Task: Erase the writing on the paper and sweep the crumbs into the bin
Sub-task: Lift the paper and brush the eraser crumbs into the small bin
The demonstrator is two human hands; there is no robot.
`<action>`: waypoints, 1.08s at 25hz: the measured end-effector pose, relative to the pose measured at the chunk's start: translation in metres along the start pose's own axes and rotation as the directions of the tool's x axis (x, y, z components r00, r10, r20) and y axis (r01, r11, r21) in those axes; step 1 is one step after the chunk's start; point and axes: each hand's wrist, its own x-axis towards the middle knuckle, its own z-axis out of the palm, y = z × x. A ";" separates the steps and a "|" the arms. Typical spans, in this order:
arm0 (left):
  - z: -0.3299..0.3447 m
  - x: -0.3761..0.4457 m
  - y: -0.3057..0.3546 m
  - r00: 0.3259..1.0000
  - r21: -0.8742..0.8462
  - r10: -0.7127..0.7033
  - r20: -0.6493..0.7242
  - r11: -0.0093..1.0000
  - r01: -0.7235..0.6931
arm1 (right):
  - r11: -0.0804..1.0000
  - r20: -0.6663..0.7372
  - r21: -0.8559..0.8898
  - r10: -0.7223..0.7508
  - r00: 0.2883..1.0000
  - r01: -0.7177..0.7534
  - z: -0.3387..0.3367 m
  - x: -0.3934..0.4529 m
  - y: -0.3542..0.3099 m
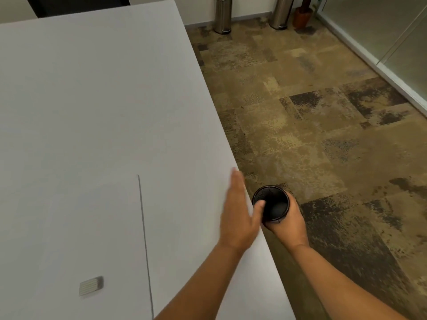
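A small black mesh bin point(273, 205) hangs just past the right edge of the white table point(104, 88), and my right hand point(287, 221) grips it from below and behind. My left hand point(238, 213) lies flat and open on the table edge, fingers straight, its thumb at the bin's rim. The sheet of paper point(87, 227) lies on the table to the left, its right edge showing as a dark line. A ribbed white eraser point(91, 285) rests on the paper near the bottom left. Crumbs are too small to make out.
Patterned brown carpet point(323, 135) fills the floor to the right. Two steel pedal bins point(222, 15) stand by the far wall next to a plant pot point(302, 17). A glass partition point(381, 38) runs along the right.
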 end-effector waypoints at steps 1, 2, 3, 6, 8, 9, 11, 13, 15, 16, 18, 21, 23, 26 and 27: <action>-0.014 -0.011 -0.009 0.989 0.061 -0.060 -0.132 0.996 0.068 | 1.000 -0.002 -0.026 -0.002 1.000 0.002 -0.001 -0.004 0.004; -0.029 -0.023 -0.021 0.963 0.142 -0.125 -0.241 0.976 0.162 | 0.999 -0.001 -0.038 -0.006 1.000 0.006 -0.003 -0.009 0.007; -0.045 -0.037 -0.034 0.929 0.217 -0.193 -0.315 0.939 0.268 | 0.999 0.002 -0.034 -0.011 1.000 0.011 -0.005 -0.013 0.010; -0.066 -0.076 -0.052 0.856 0.335 -0.392 -0.336 0.800 0.498 | 1.000 -0.006 -0.012 -0.025 1.000 0.025 -0.010 -0.028 0.014; -0.057 -0.092 -0.055 0.868 0.437 -0.413 -0.274 0.751 0.495 | 1.000 -0.028 0.005 -0.019 0.999 0.019 -0.012 -0.036 0.014; -0.050 -0.093 -0.054 0.880 0.488 -0.405 -0.247 0.733 0.474 | 1.000 -0.036 0.009 -0.023 0.999 0.024 -0.013 -0.039 0.014; -0.035 -0.082 -0.046 0.895 0.553 -0.393 -0.212 0.706 0.442 | 0.999 -0.035 0.011 -0.033 0.999 0.034 -0.016 -0.043 0.014; -0.016 -0.067 -0.034 0.913 0.576 -0.365 -0.184 0.713 0.401 | 1.000 -0.021 0.002 -0.028 0.999 0.028 -0.018 -0.047 0.015; 0.010 -0.053 -0.016 0.942 0.552 -0.321 -0.093 0.771 0.317 | 1.000 -0.018 -0.014 -0.018 1.000 0.018 -0.020 -0.052 0.017; 0.024 -0.047 -0.005 0.960 0.507 -0.280 -0.016 0.825 0.249 | 1.000 -0.021 -0.007 -0.011 1.000 0.011 -0.021 -0.055 0.018; 0.051 -0.037 0.021 0.978 0.313 -0.152 0.145 0.944 0.100 | 0.999 -0.026 0.043 -0.003 1.000 0.005 -0.022 -0.061 0.017; 0.059 -0.032 0.055 0.968 -0.004 -0.029 0.251 1.000 0.031 | 0.995 -0.034 0.089 -0.036 0.999 0.039 -0.023 -0.066 0.015; 0.040 -0.042 0.059 0.979 -0.008 0.075 0.191 0.997 -0.075 | 0.991 -0.037 0.126 -0.031 0.999 0.035 -0.028 -0.066 0.015; -0.004 -0.078 0.025 0.999 0.130 0.051 -0.019 0.990 -0.048 | 0.998 -0.057 0.056 0.002 0.998 0.001 -0.030 -0.070 0.020; -0.020 -0.095 0.008 0.994 0.206 -0.036 -0.102 0.977 0.057 | 1.000 -0.066 0.027 0.002 0.998 0.000 -0.029 -0.072 0.024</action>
